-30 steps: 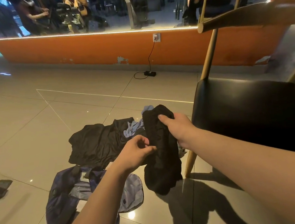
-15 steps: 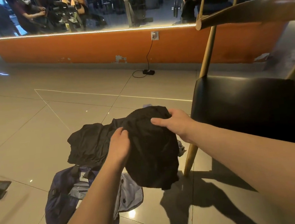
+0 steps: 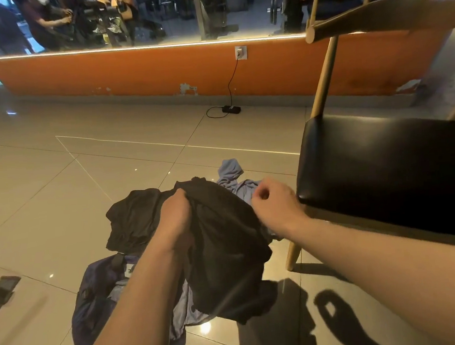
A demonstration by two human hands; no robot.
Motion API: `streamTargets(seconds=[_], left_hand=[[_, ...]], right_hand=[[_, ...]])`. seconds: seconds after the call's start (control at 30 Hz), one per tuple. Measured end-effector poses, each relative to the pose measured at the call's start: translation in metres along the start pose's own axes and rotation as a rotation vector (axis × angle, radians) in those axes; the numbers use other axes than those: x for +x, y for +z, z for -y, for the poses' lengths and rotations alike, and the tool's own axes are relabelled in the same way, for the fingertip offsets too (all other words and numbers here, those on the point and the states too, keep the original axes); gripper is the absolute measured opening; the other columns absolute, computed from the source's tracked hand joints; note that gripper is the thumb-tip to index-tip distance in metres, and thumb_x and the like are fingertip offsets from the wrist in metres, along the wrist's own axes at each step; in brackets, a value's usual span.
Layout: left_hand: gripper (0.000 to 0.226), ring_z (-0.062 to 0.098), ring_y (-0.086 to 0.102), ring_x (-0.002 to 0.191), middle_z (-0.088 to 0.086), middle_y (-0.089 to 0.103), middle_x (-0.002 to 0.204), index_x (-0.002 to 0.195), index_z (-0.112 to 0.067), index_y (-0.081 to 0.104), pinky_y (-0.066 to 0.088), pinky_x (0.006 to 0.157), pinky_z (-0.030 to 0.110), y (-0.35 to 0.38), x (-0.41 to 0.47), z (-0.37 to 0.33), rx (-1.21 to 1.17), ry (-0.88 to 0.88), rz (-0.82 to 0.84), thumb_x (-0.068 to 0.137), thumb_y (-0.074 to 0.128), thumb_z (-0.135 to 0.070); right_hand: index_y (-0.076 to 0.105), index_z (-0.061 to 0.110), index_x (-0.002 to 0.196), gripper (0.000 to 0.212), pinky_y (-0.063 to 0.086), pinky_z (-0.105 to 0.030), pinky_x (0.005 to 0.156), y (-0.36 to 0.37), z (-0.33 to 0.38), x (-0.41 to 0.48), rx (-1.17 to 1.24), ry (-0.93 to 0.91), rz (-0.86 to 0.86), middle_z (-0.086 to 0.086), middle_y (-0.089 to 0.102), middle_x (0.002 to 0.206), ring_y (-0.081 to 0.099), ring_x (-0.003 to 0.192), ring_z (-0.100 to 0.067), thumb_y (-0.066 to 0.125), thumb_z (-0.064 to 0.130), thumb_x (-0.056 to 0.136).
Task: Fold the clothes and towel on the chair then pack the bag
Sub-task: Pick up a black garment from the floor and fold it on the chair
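Your left hand (image 3: 176, 215) grips a bunched fold of a black fabric garment (image 3: 228, 254), holding it up above the glossy beige tiled floor (image 3: 43, 188). Your right hand (image 3: 274, 201) is at the garment's right edge with its fingers curled; I cannot tell whether it pinches the cloth. On the floor beneath lie a navy blue fabric bag (image 3: 94, 299), a second black garment (image 3: 134, 221) and a pale blue cloth (image 3: 230, 169). A wooden chair with a black padded seat (image 3: 385, 164) stands just to the right.

Right of fingers (image 3: 180, 204): black padded wooden-legged chair (image 3: 385, 164) obstructs. Below: black cloth garment (image 3: 228, 254), navy fabric bag (image 3: 94, 299). Left and ahead: beige tiled floor (image 3: 43, 188) open.
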State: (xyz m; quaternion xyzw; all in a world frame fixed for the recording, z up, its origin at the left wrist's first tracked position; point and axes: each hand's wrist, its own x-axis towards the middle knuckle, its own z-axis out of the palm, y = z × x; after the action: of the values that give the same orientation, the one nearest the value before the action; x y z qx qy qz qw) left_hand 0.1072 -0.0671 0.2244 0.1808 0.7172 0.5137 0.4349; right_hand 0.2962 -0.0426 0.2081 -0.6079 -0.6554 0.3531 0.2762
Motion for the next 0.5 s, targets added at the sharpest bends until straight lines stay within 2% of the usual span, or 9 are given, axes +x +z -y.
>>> streamTargets(seconds=[0.03,0.1,0.17,0.2,0.27,0.37,0.43,0.47,0.5], left_hand=[[0.038,0.03,0.06,0.097,0.013,0.063,0.109,0.126,-0.003,0.061,0.053,0.098,0.05,0.0,-0.004,-0.001,-0.056,-0.005,0.01,0.104,0.044,-0.028],[0.028,0.028,0.069,0.086,0.01,0.073,0.096,0.114,0.0,0.067,0.056,0.085,0.039,0.0,-0.006,-0.001,-0.173,-0.036,0.113,0.101,0.049,-0.019],[0.02,0.023,0.071,0.072,0.009,0.074,0.08,0.099,-0.002,0.068,0.055,0.072,0.03,0.0,-0.008,-0.001,-0.252,-0.069,0.149,0.098,0.05,-0.011],[0.019,0.022,0.07,0.068,0.009,0.073,0.076,0.094,-0.003,0.067,0.054,0.07,0.029,-0.001,-0.009,-0.002,-0.282,-0.078,0.166,0.097,0.049,-0.009],[0.019,0.022,0.068,0.071,0.01,0.07,0.079,0.089,-0.004,0.064,0.054,0.074,0.03,-0.005,-0.009,-0.001,-0.293,-0.111,0.147,0.095,0.047,-0.009],[0.024,0.028,0.069,0.086,0.016,0.073,0.094,0.097,-0.003,0.068,0.055,0.084,0.036,-0.012,-0.011,-0.003,-0.292,-0.121,0.127,0.096,0.046,-0.012],[0.027,0.031,0.069,0.092,0.016,0.073,0.098,0.105,-0.001,0.068,0.054,0.088,0.04,-0.016,-0.01,-0.002,-0.198,-0.073,0.075,0.099,0.046,-0.015],[0.027,0.031,0.067,0.094,0.015,0.071,0.097,0.107,-0.002,0.065,0.052,0.091,0.042,-0.018,-0.011,-0.002,-0.129,-0.035,0.047,0.1,0.045,-0.019],[0.029,0.031,0.065,0.095,0.012,0.067,0.094,0.108,-0.004,0.062,0.049,0.093,0.042,-0.019,-0.01,-0.002,-0.049,0.0,0.029,0.1,0.044,-0.026]], right_hand=[[0.066,0.013,0.093,0.008,0.059,-0.05,0.086,0.003,0.002,-0.007,0.004,0.004,0.112,-0.003,0.063,0.087,0.062,0.085,-0.023,0.058,0.012,0.094],[0.072,0.011,0.1,0.014,0.057,-0.045,0.093,0.006,0.005,-0.019,0.008,0.02,0.281,0.0,0.066,0.091,0.065,0.094,-0.022,0.061,0.007,0.092],[0.066,0.007,0.121,0.028,0.051,-0.047,0.103,0.007,0.01,-0.023,0.006,0.066,0.4,-0.013,0.067,0.116,0.062,0.115,-0.035,0.061,0.006,0.093],[0.059,0.004,0.131,0.037,0.046,-0.048,0.105,0.008,0.01,-0.025,0.001,0.094,0.455,-0.019,0.062,0.131,0.057,0.124,-0.04,0.06,0.005,0.094],[0.055,0.002,0.135,0.037,0.042,-0.049,0.105,0.012,0.01,-0.023,0.001,0.128,0.503,-0.022,0.056,0.139,0.051,0.129,-0.045,0.056,0.005,0.098],[0.057,-0.001,0.127,0.028,0.037,-0.061,0.107,0.016,0.008,-0.013,0.082,0.2,0.49,-0.03,0.055,0.133,0.049,0.125,-0.051,0.046,0.01,0.103],[0.052,0.0,0.127,0.029,0.02,-0.062,0.106,0.015,0.011,-0.004,0.161,0.272,0.471,-0.033,0.051,0.132,0.052,0.115,-0.055,0.039,0.016,0.106],[0.051,0.002,0.124,0.028,0.019,-0.042,0.08,0.013,0.013,-0.001,0.202,0.292,0.446,-0.034,0.05,0.128,0.054,0.104,-0.051,0.036,0.018,0.107],[0.052,0.005,0.12,0.026,0.047,-0.048,0.095,0.012,0.014,0.004,0.224,0.31,0.407,-0.033,0.051,0.12,0.057,0.108,-0.046,0.034,0.018,0.107]])
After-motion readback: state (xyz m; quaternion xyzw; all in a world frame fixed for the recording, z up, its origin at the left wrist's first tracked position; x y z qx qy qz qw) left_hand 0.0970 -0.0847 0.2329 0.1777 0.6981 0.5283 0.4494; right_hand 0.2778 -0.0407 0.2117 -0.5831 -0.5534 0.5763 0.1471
